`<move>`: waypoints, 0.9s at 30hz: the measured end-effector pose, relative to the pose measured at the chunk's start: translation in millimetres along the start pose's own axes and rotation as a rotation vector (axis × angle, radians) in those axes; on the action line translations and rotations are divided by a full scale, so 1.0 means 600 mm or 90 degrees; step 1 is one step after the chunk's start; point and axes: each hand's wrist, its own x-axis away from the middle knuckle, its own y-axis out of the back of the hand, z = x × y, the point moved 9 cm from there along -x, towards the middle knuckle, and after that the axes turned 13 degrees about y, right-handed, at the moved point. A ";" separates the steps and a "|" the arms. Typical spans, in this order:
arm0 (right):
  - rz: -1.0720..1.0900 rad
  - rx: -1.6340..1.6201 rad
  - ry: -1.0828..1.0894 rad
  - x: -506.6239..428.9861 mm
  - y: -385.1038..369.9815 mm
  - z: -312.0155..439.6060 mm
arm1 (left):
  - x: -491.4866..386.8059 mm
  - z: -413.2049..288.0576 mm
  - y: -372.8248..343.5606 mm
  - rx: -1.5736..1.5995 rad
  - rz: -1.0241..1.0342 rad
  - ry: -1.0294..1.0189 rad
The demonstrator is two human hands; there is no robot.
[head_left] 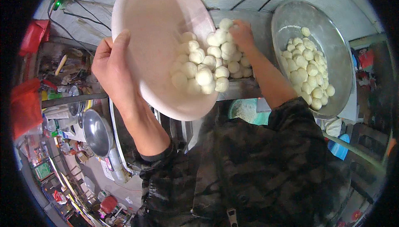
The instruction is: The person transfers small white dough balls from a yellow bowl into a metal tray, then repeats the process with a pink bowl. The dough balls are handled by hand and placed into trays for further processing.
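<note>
My left hand (113, 60) grips the left rim of a pale pink oval-looking basin (149, 24). The basin is tilted, its low side towards a pile of round white balls (229, 48), which look like dough. Some balls (204, 76) lie inside the basin's lower right part; others are at its edge and beyond it. My right hand (242, 34) is at the far right side of the pile, against the upper balls. Its fingers are blurred and partly hidden, so whether it grasps one cannot be told.
On the right stands a large metal basin (338, 86) with many similar balls (307, 66). Under the metal worktop (243, 90), a green container (246, 110) holds white powder or grain. An metal bowl (97, 132) sits at left. Cables (85, 16) hang along the wall.
</note>
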 end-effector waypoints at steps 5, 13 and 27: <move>0.071 -0.013 -0.180 0.037 -0.012 -0.092 | -0.003 0.001 0.009 -0.012 -0.027 -0.027; 0.008 0.126 0.022 0.049 0.001 -0.028 | 0.002 0.021 0.084 0.011 -0.131 -0.032; 0.102 0.255 0.311 0.056 -0.064 0.028 | 0.002 0.033 0.088 0.052 -0.158 -0.033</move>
